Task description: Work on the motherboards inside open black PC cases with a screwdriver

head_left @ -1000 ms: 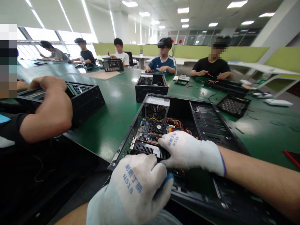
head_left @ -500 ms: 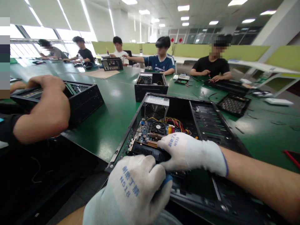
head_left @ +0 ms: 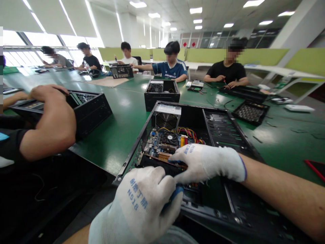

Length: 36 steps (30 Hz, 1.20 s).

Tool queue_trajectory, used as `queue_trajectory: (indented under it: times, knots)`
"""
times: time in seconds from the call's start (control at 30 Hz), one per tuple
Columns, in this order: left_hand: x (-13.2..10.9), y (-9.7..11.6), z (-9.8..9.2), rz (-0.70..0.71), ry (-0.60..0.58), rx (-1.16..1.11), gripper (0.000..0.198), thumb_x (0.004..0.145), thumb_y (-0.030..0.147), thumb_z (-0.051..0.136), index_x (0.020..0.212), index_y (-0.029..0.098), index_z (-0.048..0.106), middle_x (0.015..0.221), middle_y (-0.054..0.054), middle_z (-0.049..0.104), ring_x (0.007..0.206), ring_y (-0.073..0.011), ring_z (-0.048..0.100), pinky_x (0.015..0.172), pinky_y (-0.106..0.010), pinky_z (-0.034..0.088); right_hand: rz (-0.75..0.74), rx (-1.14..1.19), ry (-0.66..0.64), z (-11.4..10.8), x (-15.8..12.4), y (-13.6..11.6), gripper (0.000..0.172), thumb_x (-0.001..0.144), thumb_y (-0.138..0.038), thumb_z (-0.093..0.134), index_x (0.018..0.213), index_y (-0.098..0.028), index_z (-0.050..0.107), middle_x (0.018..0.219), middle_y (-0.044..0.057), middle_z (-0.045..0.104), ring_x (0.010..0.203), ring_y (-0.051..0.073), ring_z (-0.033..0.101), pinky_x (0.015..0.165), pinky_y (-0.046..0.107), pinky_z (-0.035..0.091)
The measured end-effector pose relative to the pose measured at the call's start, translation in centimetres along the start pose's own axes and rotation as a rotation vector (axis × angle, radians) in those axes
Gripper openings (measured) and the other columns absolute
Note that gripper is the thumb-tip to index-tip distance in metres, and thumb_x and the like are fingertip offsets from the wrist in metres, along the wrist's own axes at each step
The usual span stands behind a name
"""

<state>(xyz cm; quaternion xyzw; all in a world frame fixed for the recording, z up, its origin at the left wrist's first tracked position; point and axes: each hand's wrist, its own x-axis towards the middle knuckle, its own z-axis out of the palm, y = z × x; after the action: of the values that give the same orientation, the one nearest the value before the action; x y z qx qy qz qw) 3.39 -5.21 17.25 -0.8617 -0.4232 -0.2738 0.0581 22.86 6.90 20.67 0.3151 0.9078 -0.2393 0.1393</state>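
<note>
An open black computer case lies on its side in front of me. Inside are a blue motherboard with a round CPU fan and a power supply at the far left corner. My right hand, in a white glove with blue fingertips, grips the far side of a black graphics card, fingers and thumb around it. My gloved left hand is closed at the near side of the card, its fingers curled and their tips hidden.
Another computer case stands just beyond mine. To the left, a co-worker's arm reaches into a black case. Several people sit across the green table. A black panel and loose cables lie to the right.
The graphics card has shifted and tilted slightly, its bracket end moving at the case's left side. My right fingers have edged along it; the left hand stays close by.
</note>
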Motion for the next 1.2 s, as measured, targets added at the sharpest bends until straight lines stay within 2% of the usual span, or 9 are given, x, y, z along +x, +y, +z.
queue_trajectory:
  times: [0.17, 0.3, 0.4, 0.5, 0.63, 0.87, 1.03, 1.2]
  knots:
    - [-0.1, 0.0, 0.0, 0.005, 0.009, -0.001, 0.017, 0.096, 0.03, 0.058, 0.081, 0.025, 0.053, 0.073, 0.001, 0.056, 0.059, -0.0194, 0.051, 0.055, -0.037, 0.029, -0.04, -0.073, 0.03, 1.1, 0.3, -0.8, 0.046, 0.084, -0.066, 0.063, 0.095, -0.023, 0.073, 0.091, 0.007, 0.076, 0.078, 0.023, 0.069, 0.067, 0.032, 0.047]
    - [0.0, -0.1, 0.0, 0.0, 0.021, 0.0, 0.017, 0.096, 0.029, 0.059, 0.081, 0.025, 0.053, 0.072, 0.001, 0.056, 0.059, -0.0193, 0.052, 0.055, -0.037, 0.028, -0.04, -0.149, 0.089, 1.9, 0.6, -0.9, 0.051, 0.084, -0.07, 0.061, 0.101, -0.022, 0.07, 0.096, 0.01, 0.076, 0.082, 0.027, 0.071, 0.067, 0.033, 0.047]
    - [0.0, 0.0, -0.1, 0.001, 0.024, 0.009, 0.019, 0.097, 0.03, 0.058, 0.079, 0.025, 0.053, 0.07, 0.001, 0.055, 0.057, -0.0187, 0.05, 0.054, -0.037, 0.028, -0.005, -0.127, 0.047, 2.2, 0.8, -1.0, 0.054, 0.086, -0.071, 0.057, 0.105, -0.021, 0.068, 0.101, 0.012, 0.076, 0.088, 0.03, 0.073, 0.071, 0.035, 0.05]
    - [0.1, 0.1, -0.1, -0.005, 0.03, 0.014, 0.02, 0.097, 0.029, 0.058, 0.078, 0.025, 0.053, 0.069, 0.001, 0.054, 0.056, -0.0182, 0.049, 0.054, -0.037, 0.026, 0.028, -0.081, -0.003, 2.0, 0.7, -1.5, 0.055, 0.088, -0.069, 0.057, 0.112, -0.02, 0.068, 0.106, 0.015, 0.077, 0.093, 0.032, 0.074, 0.075, 0.037, 0.052]
    - [0.0, 0.2, 0.0, -0.013, 0.016, 0.011, 0.021, 0.097, 0.031, 0.059, 0.078, 0.025, 0.052, 0.07, 0.001, 0.053, 0.056, -0.0186, 0.048, 0.054, -0.038, 0.025, 0.06, -0.085, 0.014, 1.7, 0.6, -2.0, 0.053, 0.085, -0.062, 0.061, 0.117, -0.02, 0.067, 0.11, 0.015, 0.077, 0.098, 0.035, 0.075, 0.076, 0.039, 0.053]
    - [-0.1, 0.0, 0.0, -0.019, 0.005, -0.013, 0.017, 0.096, 0.032, 0.06, 0.082, 0.025, 0.054, 0.074, 0.001, 0.056, 0.061, -0.0195, 0.052, 0.056, -0.037, 0.029, 0.075, -0.17, 0.149, 1.9, 0.9, -1.8, 0.052, 0.088, -0.056, 0.063, 0.123, -0.017, 0.063, 0.105, 0.015, 0.078, 0.092, 0.034, 0.076, 0.073, 0.037, 0.052]
    - [0.0, 0.0, 0.0, -0.012, 0.002, -0.006, 0.019, 0.097, 0.032, 0.059, 0.08, 0.025, 0.053, 0.073, 0.0, 0.058, 0.06, -0.0187, 0.053, 0.055, -0.036, 0.03, 0.112, -0.312, 0.169, 1.9, 1.1, -1.5, 0.042, 0.094, -0.051, 0.056, 0.117, -0.016, 0.064, 0.099, 0.014, 0.078, 0.088, 0.033, 0.077, 0.067, 0.036, 0.048]
    - [0.0, 0.0, 0.1, -0.012, 0.006, -0.019, 0.02, 0.096, 0.031, 0.06, 0.078, 0.024, 0.053, 0.073, 0.0, 0.057, 0.06, -0.0185, 0.051, 0.055, -0.037, 0.029, 0.066, -0.251, 0.215, 1.0, 0.1, -1.9, 0.04, 0.094, -0.053, 0.057, 0.112, -0.019, 0.065, 0.095, 0.011, 0.079, 0.082, 0.028, 0.076, 0.063, 0.033, 0.043]
